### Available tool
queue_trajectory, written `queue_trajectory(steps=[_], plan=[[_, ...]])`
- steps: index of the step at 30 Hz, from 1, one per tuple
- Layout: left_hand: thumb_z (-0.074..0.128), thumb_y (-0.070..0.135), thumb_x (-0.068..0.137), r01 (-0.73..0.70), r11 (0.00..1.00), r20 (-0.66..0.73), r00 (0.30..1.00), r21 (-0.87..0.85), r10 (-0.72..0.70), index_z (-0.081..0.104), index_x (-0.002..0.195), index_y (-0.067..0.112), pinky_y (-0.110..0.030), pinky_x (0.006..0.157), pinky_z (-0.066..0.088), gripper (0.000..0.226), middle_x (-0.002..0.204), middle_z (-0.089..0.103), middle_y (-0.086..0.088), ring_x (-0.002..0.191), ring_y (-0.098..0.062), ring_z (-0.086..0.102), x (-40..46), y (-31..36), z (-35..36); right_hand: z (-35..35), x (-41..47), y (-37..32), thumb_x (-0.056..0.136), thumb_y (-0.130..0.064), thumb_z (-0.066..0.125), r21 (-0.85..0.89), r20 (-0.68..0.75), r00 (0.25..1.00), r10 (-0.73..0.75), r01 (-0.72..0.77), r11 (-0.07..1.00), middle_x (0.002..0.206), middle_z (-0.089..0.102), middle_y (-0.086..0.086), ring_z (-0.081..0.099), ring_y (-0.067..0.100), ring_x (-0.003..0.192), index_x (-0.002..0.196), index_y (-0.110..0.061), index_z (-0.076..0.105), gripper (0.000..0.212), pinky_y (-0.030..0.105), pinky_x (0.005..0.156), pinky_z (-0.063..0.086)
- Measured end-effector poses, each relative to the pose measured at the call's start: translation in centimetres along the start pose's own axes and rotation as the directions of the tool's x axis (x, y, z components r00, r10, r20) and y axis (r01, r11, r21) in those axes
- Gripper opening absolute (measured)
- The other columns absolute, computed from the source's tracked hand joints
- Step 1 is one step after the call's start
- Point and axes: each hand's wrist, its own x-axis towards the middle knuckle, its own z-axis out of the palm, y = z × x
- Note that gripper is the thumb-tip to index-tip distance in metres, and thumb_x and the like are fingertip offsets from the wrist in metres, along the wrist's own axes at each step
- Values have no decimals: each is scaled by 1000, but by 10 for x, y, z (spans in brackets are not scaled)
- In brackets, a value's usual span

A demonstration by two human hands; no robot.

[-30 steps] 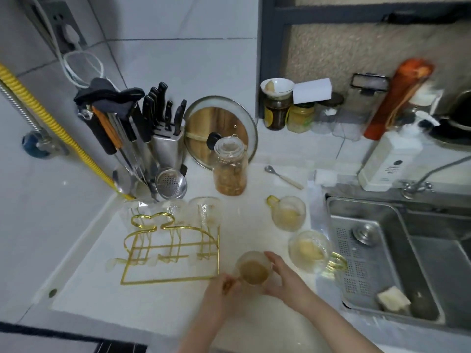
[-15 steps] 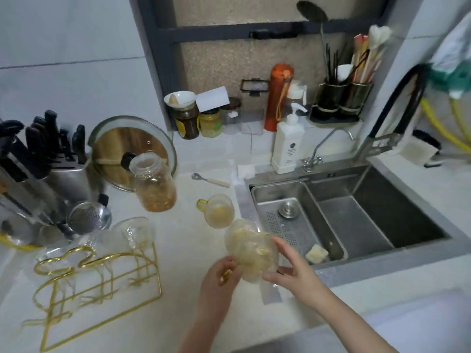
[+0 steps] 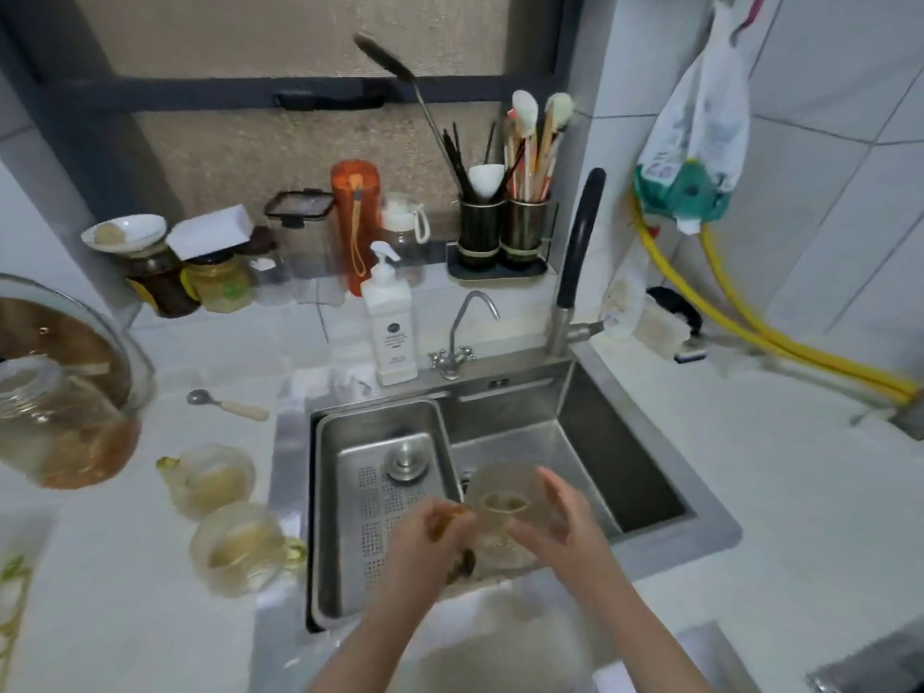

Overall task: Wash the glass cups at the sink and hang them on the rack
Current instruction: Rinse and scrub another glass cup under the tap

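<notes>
I hold a clear glass cup [image 3: 502,497] with a yellow handle and brownish dregs over the front of the steel sink [image 3: 590,437]. My left hand [image 3: 425,537] grips it at the handle side. My right hand [image 3: 562,522] steadies its right wall with fingers spread. Two more dirty glass cups stand on the white counter left of the sink, one farther back [image 3: 212,480] and one nearer [image 3: 242,547]. Only a sliver of the gold rack [image 3: 12,592] shows at the left edge.
A perforated steel drain tray [image 3: 350,492] fills the sink's left half. Behind it stand a small tap [image 3: 462,332], a black tall faucet [image 3: 575,262] and a white soap pump bottle [image 3: 390,327]. A big glass jar [image 3: 60,422] and a spoon [image 3: 227,403] lie left.
Both hands carried the cup from the counter beside the rack rightward to above the sink. The view swung right, so the rack has slid almost out of sight.
</notes>
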Motion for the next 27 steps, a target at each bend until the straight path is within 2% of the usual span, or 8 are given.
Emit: queue_trajectory(steps=[2,4,7,10,13,18,23,27], plan=[[68,21,86,27,998,-10,1000,-55,-28,65,84,16,-45,76,58,6,79,70,-4,76,-22,69,17,14,31,-29,20,6,64,-27,85,0,-22,1000,6,-6,1000,111,61,-6,63,-1,98,114,-30,50,62,17,82,52],[67,17,87,54,990,-42,997,-134,-60,66,84,9,-48,72,59,9,78,71,-12,74,-28,69,33,27,58,-54,36,13,64,-28,85,-12,-2,1000,21,-21,1000,116,56,-7,60,7,108,120,-29,45,69,25,91,51],[66,18,88,89,981,-93,990,-170,-106,65,85,5,-34,59,56,13,69,68,-8,60,-15,66,52,43,86,-82,56,18,62,-43,84,-67,46,999,8,-5,998,123,46,-10,52,12,116,129,-30,37,83,33,100,47],[66,25,88,113,991,-80,990,-74,-118,62,84,0,-25,48,50,26,64,64,-5,49,-8,62,71,51,103,-100,71,15,58,-51,79,-60,85,996,20,-15,998,115,48,-16,56,7,105,117,-38,41,72,24,87,52],[67,31,87,126,991,-109,987,34,-122,59,75,6,-29,48,51,29,65,64,-8,50,-14,62,90,53,113,-107,86,18,72,-34,81,-32,90,994,69,-66,997,109,55,-12,59,4,96,106,-38,44,50,14,76,52],[63,40,88,175,972,-91,983,158,-162,63,86,6,-30,53,55,34,77,71,-10,62,-22,68,111,52,113,-98,103,23,82,-32,70,-67,60,981,186,-182,981,102,51,-20,52,-6,88,117,-33,40,46,6,63,45],[64,42,87,258,961,28,965,100,-262,57,94,15,-25,44,48,29,67,66,-6,43,-15,59,123,47,105,-84,120,25,81,-50,64,-170,12,947,321,-314,934,115,56,-3,55,13,101,121,-29,48,49,27,90,43],[61,49,86,251,957,103,958,142,-266,56,101,24,-27,51,50,30,81,69,-10,53,-19,62,133,40,99,-72,130,24,78,-64,58,-223,-32,915,402,-399,889,123,61,5,57,23,111,124,-26,54,59,37,99,45]])
